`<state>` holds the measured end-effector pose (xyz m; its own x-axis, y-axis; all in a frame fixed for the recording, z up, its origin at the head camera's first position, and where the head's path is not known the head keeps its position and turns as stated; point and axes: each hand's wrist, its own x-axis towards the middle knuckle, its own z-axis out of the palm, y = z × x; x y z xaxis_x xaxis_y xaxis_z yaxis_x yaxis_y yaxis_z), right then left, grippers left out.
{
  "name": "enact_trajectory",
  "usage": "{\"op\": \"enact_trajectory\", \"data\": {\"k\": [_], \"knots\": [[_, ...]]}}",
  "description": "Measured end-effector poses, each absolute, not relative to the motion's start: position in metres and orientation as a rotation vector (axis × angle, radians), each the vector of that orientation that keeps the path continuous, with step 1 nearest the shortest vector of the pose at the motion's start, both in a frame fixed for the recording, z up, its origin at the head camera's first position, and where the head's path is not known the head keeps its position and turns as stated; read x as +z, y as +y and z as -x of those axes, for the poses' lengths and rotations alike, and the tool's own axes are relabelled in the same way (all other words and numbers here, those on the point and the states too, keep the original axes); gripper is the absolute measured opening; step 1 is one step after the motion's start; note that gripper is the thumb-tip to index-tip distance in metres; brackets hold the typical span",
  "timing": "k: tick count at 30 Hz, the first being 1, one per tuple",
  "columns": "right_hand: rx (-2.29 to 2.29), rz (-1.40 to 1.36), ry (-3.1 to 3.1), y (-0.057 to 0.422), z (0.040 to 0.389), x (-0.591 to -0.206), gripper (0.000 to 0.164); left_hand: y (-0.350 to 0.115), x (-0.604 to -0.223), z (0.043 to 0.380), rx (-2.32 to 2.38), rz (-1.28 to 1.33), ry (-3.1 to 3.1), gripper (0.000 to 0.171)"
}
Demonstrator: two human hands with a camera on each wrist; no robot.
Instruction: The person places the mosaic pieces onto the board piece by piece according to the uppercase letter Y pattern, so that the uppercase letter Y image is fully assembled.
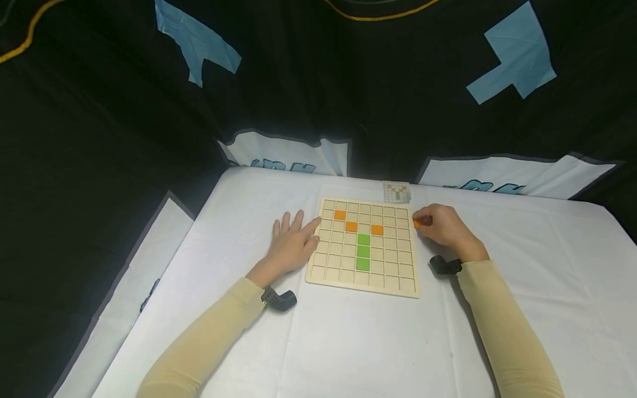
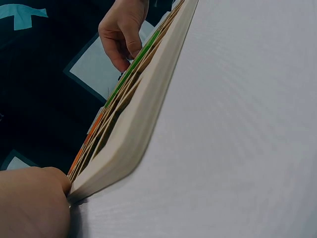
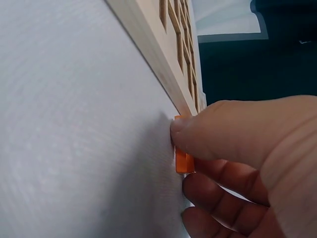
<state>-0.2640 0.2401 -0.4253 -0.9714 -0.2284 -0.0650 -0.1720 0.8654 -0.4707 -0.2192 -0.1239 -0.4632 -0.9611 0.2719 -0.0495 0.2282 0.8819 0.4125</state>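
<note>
A wooden grid board (image 1: 335,260) lies on the white table. Three orange tiles (image 1: 351,226) sit in its upper cells, and three green tiles (image 1: 363,251) form a column below them. My left hand (image 1: 288,246) rests at the board's left edge, fingers spread and straight, with thumb and index at the rim. Just off the board's right edge, my right hand (image 1: 443,224) pinches an orange tile (image 3: 184,161) between thumb and fingers. In the right wrist view the tile is close beside the board's side wall.
A small pattern card (image 1: 396,192) with a printed grid lies behind the board's top right corner. White cloth covers the table (image 1: 358,342). Dark curtains (image 1: 308,83) with blue tape pieces (image 1: 522,55) hang behind it.
</note>
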Motion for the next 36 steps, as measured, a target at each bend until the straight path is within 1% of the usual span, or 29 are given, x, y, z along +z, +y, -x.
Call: {"op": "enact_trajectory", "data": {"k": [20,36], "knots": [[-0.708,0.258,2.916,0.2371,0.2659,-0.4263,0.032,-0.1241,-0.4599,0.2201,0.617,-0.388,2.946,0.056],[-0.672,0.306,2.918,0.2405,0.2646,-0.4282,0.029,-0.1229,-0.4628,0.2191,0.634,-0.397,2.94,0.056]]}}
